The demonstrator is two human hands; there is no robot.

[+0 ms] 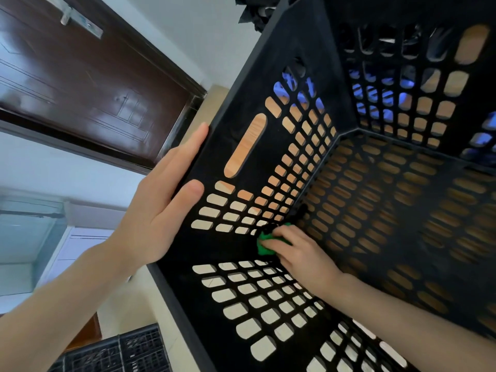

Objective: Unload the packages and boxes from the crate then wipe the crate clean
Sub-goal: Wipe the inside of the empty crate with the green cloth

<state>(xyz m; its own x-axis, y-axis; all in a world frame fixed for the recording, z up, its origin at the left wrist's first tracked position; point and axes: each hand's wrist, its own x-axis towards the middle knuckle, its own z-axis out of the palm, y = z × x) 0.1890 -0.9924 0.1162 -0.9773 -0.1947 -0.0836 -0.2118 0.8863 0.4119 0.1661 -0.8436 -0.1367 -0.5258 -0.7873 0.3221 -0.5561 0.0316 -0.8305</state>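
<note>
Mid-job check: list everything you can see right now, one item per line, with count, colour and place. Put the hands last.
crate: one, black, slotted, fills centre and right, empty inside
cloth: one, green, pressed into the crate's lower inner corner
second crate: one, black, bottom left on the floor
door: one, dark brown, upper left
latch: one, silver, on the door near the top
blue items: count unclear, seen through the far wall's slots
wooden surface: light brown, seen through the handle slot
left hand: open, flat against the crate's outer wall, thumb on the inside
right hand: inside the crate, fingers bunched on the cloth
</note>
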